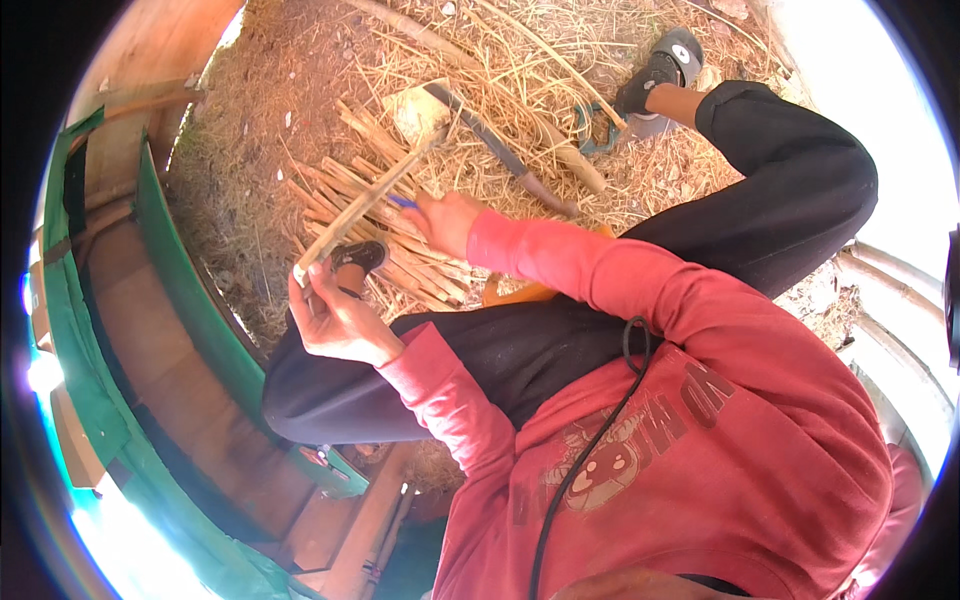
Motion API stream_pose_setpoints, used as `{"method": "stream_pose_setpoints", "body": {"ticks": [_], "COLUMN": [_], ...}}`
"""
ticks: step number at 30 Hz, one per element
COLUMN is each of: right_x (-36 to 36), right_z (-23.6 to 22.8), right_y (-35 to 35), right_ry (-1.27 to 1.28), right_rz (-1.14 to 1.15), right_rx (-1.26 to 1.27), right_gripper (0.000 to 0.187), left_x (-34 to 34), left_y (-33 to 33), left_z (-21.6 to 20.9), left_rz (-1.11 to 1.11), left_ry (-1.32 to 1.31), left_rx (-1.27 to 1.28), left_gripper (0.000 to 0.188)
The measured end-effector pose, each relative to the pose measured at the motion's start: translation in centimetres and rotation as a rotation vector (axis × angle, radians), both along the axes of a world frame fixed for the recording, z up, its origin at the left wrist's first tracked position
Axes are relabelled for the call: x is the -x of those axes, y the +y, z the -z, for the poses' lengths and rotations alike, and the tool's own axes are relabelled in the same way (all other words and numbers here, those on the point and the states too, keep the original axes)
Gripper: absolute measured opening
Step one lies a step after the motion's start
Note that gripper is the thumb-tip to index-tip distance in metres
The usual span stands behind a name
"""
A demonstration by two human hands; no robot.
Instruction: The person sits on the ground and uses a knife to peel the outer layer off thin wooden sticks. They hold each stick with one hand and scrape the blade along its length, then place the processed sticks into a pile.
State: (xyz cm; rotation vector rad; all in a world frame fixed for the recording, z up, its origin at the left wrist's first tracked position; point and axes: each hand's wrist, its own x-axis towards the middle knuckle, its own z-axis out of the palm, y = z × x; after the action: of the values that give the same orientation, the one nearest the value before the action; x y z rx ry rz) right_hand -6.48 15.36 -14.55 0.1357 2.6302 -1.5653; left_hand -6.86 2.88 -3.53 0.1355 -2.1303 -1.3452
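My left hand [342, 318] pinches the near end of a long split stick [372, 198], pale and straight-edged, between thumb and fingers. The stick slants away to the upper right, its far end over a pale wooden block [408, 106]. My right hand [447, 224] is closed round a small blue-handled tool [402, 201] beside the middle of the stick. The tool's working end is too small to make out. Below both hands lies a heap of split sticks [405, 265], several of them side by side. A machete [490, 140] with a dark blade lies by the block.
Straw-like shavings [540, 55] cover the ground ahead. Bamboo poles [575, 165] lie among them, near a teal handle-like object [597, 130]. A green-edged wooden structure [165, 250] stands at left. Something orange [520, 292] shows by my leg. A black cable [590, 440] hangs across my red sweatshirt.
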Motion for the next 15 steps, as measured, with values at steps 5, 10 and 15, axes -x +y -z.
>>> {"method": "stream_pose_setpoints", "body": {"ticks": [5, 10, 15], "right_x": [1.0, 1.5, 0.2], "right_z": [6.2, 3.4, -2.6], "right_y": [2.0, 4.7, 1.4], "right_ry": [-0.06, -0.284, -0.002], "right_rz": [-0.2, -0.079, -0.013], "right_rx": [-0.175, -0.103, 0.094], "right_gripper": [0.037, 0.038, 0.042], "left_x": [-0.6, -0.3, 0.0], "left_y": [0.7, 0.2, 1.0], "left_z": [0.0, 0.5, 0.2], "left_rz": [0.009, 0.007, 0.037], "left_ry": [-0.015, 0.002, -0.011], "left_rx": [-0.003, -0.004, -0.047], "left_gripper": [0.027, 0.027, 0.03]}}
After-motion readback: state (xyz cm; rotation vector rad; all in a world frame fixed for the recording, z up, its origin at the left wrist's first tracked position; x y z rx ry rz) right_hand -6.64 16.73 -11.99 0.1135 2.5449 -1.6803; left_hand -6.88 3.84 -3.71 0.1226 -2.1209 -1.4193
